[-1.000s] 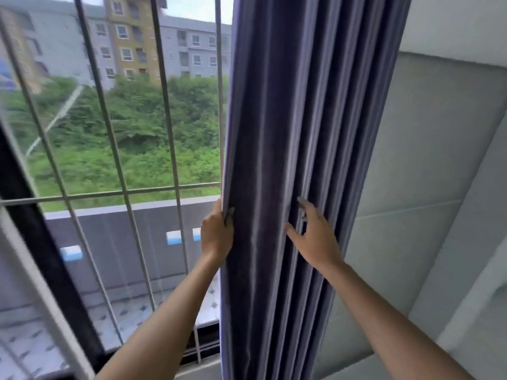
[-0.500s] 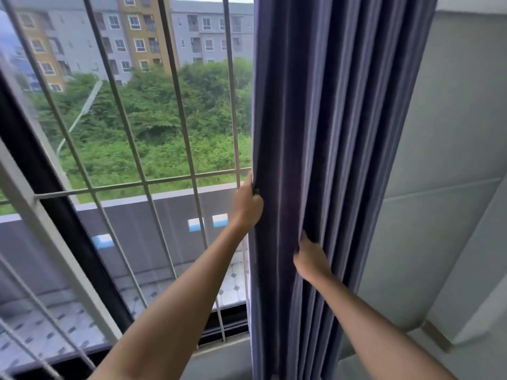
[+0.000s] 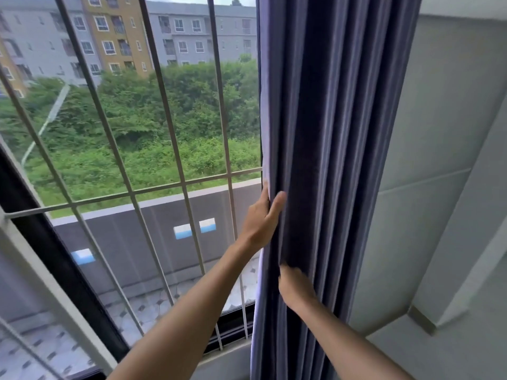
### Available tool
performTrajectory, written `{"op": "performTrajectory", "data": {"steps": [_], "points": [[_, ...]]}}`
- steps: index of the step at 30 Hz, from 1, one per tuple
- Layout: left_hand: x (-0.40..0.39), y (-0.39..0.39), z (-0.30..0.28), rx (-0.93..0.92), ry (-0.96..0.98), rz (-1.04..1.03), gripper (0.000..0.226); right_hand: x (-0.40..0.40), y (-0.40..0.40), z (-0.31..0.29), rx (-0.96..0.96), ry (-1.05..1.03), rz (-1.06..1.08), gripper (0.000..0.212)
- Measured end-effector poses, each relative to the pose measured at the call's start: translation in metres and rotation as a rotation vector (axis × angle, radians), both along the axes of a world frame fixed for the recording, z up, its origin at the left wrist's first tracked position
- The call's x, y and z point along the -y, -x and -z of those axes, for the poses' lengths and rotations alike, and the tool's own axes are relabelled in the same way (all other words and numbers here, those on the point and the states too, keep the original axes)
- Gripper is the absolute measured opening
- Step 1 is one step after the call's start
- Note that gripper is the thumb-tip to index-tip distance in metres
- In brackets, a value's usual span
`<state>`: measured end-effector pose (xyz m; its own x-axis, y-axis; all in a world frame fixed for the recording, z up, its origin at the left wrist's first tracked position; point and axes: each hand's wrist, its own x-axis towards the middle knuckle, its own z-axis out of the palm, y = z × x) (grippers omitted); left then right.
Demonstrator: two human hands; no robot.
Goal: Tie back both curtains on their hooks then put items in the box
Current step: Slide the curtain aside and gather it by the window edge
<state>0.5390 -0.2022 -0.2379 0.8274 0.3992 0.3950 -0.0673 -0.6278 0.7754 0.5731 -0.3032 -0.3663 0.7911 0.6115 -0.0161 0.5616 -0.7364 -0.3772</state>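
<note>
**Curtain gathering at the right side of the window**

Window bars (image 3: 175, 149) filled the view from 9 to 12 o'clock, with buildings and greenery beyond. Just right of them, near centre, the left hand (image 3: 262, 218) held the free edge of the curtain (image 3: 329, 133), its fingers behind the hem and its thumb lying over the front, so the cloth was pinched between them. Below it, toward 5 o'clock, the right hand (image 3: 295, 290) was pushed among the pleats; its fingers were buried in the fabric and blurred, so whether they were curled on a fold could not be told. The curtain itself hung bunched in a narrow column from 12 to 6 o'clock, against the wall (image 3: 439, 160) at 3 o'clock.

To do this step well, the left hand would probably need to sweep the loose edge rightward into the bundle while the right hand encircled all the pleats at one height, leaving none to slip free.

No hook, tie-back, second curtain or box was visible. The curtain's top and hem were cut off.
</note>
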Motion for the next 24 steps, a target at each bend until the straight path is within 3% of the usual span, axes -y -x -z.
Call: {"op": "performTrajectory", "data": {"steps": [2, 5, 8, 13, 15, 18, 21, 24], "points": [[0.0, -0.006, 0.002, -0.028, -0.06, -0.022, 0.075, -0.004, 0.007, -0.004, -0.014, 0.014, 0.003, 0.029], [-0.004, -0.013, 0.005, -0.012, -0.162, -0.095, 0.059, -0.008, 0.01, -0.015, -0.089, 0.077, -0.036, 0.024], [-0.012, -0.011, 0.006, 0.041, -0.2, -0.1, 0.05, -0.003, -0.006, -0.044, -0.047, 0.048, -0.067, 0.04], [-0.029, -0.008, 0.007, 0.036, -0.202, -0.163, 0.05, 0.014, -0.035, -0.157, 0.696, -0.747, 0.146, 0.049], [-0.03, -0.007, 0.007, 0.041, -0.18, -0.154, 0.05, 0.017, -0.043, -0.197, 0.776, -0.906, 0.161, 0.052], [-0.028, -0.004, 0.005, 0.056, -0.164, -0.129, 0.05, 0.006, -0.06, -0.217, 0.542, -0.948, 0.174, 0.068], [-0.026, 0.0, 0.005, 0.073, -0.154, -0.116, 0.045, -0.006, -0.067, -0.196, 0.221, -0.898, 0.118, 0.08], [-0.028, 0.003, 0.006, 0.091, -0.147, -0.103, 0.045, -0.013, -0.065, -0.143, 0.166, -0.703, 0.126, 0.077]]}}
